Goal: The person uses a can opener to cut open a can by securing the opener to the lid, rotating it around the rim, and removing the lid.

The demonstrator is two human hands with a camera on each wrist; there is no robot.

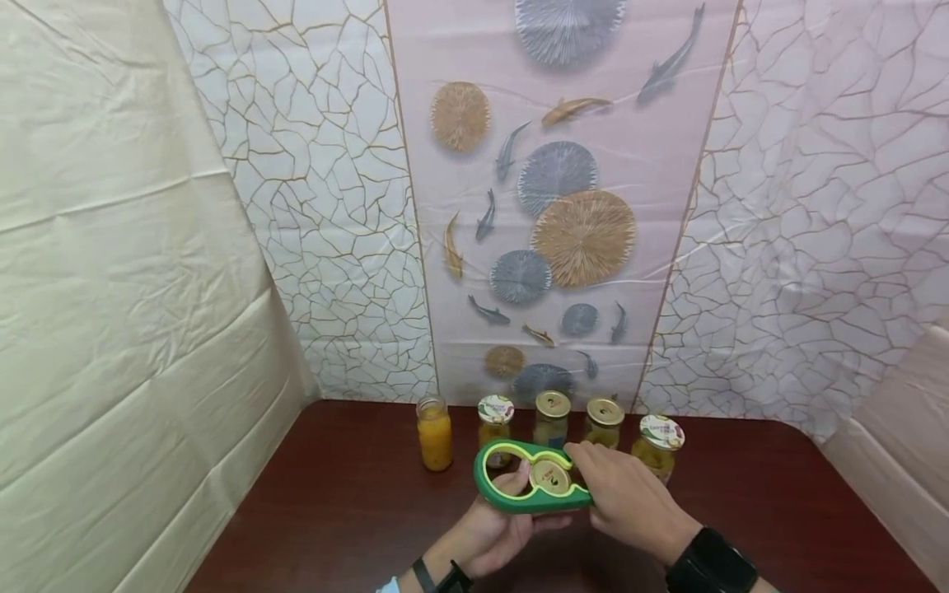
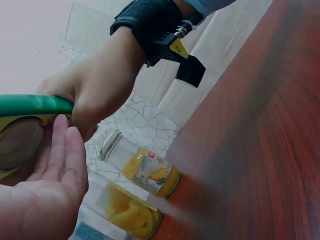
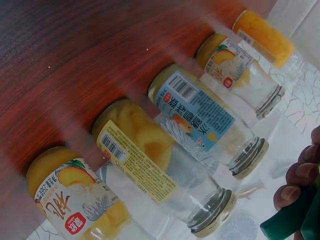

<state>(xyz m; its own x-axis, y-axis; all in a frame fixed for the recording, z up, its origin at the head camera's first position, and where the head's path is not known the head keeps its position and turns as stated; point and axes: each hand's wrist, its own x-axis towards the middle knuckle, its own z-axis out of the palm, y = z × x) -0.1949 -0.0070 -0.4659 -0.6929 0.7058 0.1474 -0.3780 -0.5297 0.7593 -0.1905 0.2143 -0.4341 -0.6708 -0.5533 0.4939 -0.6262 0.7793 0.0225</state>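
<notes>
Both hands are together over the table at a green jar opener (image 1: 495, 498) with yellow-green inner edges. A gold jar lid (image 1: 550, 477) sits in its smaller ring. My right hand (image 1: 630, 494) grips the handle end, with its fingers (image 3: 289, 195) curled over the green plastic. My left hand (image 1: 498, 527) lies palm up beneath the opener. Its fingers (image 2: 74, 155) reach out straight under the lid, and the thumb shows through the larger ring beside the lid. At the row's left end stands a lidless jar (image 1: 435, 436) of orange-yellow contents.
Several glass jars of fruit line the back of the table: a white-lidded jar (image 1: 496, 409), two gold-lidded jars, and another white-lidded jar (image 1: 662, 432) at the right end. Patterned cloth (image 1: 356, 247) hangs behind the dark red table (image 1: 326, 494).
</notes>
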